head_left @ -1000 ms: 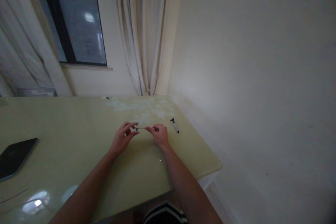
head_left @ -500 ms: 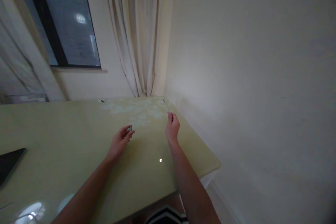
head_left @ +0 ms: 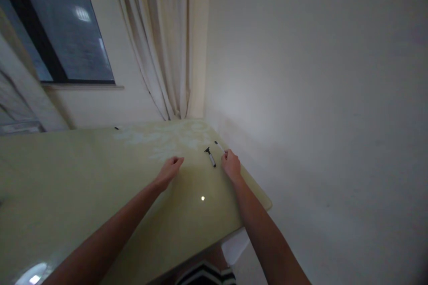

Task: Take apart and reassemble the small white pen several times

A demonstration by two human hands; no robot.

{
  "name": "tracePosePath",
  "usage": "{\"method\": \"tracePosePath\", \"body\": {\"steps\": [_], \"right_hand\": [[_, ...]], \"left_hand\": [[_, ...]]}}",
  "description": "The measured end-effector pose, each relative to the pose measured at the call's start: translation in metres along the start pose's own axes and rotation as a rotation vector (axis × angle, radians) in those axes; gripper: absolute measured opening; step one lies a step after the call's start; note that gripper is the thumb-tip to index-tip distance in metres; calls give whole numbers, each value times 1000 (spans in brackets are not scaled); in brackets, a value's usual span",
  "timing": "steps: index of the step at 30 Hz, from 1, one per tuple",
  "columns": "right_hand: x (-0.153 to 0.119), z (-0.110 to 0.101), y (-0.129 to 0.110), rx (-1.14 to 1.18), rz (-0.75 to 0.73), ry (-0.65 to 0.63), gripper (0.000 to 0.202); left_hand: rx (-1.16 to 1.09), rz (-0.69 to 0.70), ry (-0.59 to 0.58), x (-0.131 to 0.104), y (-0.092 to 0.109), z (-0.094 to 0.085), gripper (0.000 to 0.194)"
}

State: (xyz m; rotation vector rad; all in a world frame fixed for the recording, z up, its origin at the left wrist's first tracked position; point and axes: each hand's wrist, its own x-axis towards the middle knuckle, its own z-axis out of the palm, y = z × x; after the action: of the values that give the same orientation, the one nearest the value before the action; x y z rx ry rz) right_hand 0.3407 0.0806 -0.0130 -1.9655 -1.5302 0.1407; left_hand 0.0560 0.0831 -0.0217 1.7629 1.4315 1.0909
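Note:
My right hand (head_left: 231, 164) is closed, fingertips down near the table's right edge, on the end of a thin white toothbrush (head_left: 220, 146) whose dark head points away from me. Just left of that hand, a razor (head_left: 211, 157) with a black head and a grey-and-black handle lies on the table. My left hand (head_left: 170, 170) is above the table, further left, with its fingers curled together. Whatever it may hold is hidden by the fingers.
The pale yellow-green glossy table (head_left: 187, 205) ends at a wall on the right. A small dark object (head_left: 117, 128) lies at its far edge. Behind it hang a cream curtain (head_left: 167, 53) and a window (head_left: 73, 31). My lap is below the front edge.
My right hand has moved right and nearer, and the razor now shows beside it. My left hand has moved right and curled; the small shiny item seen in its fingers is no longer visible. The view has turned slightly right.

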Motion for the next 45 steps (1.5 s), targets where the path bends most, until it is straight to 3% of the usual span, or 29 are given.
{"method": "tracePosePath", "body": {"steps": [4, 7, 9, 16, 22, 28, 34, 45], "right_hand": [[-1, 7, -1, -43, -84, 15, 25], [-2, 11, 0, -68, -130, 19, 24], [-4, 13, 1, -75, -126, 23, 25], [-7, 17, -1, -72, -146, -3, 25], [-6, 16, -2, -53, -137, 15, 21], [-6, 19, -2, -57, -134, 32, 19], [-7, 18, -2, -69, -147, 35, 19], [-9, 11, -8, -51, -118, -33, 23]], "left_hand": [[168, 6, -156, 31, 27, 47, 18], [251, -8, -251, 49, 37, 71, 19], [281, -32, -292, 58, 39, 77, 26], [244, -129, -373, 72, 31, 60, 29], [265, -38, -278, 61, 27, 50, 28], [250, 28, -294, 53, 29, 51, 30], [239, 59, -255, 50, 29, 52, 47], [141, 67, -254, 42, 35, 74, 52]]}}
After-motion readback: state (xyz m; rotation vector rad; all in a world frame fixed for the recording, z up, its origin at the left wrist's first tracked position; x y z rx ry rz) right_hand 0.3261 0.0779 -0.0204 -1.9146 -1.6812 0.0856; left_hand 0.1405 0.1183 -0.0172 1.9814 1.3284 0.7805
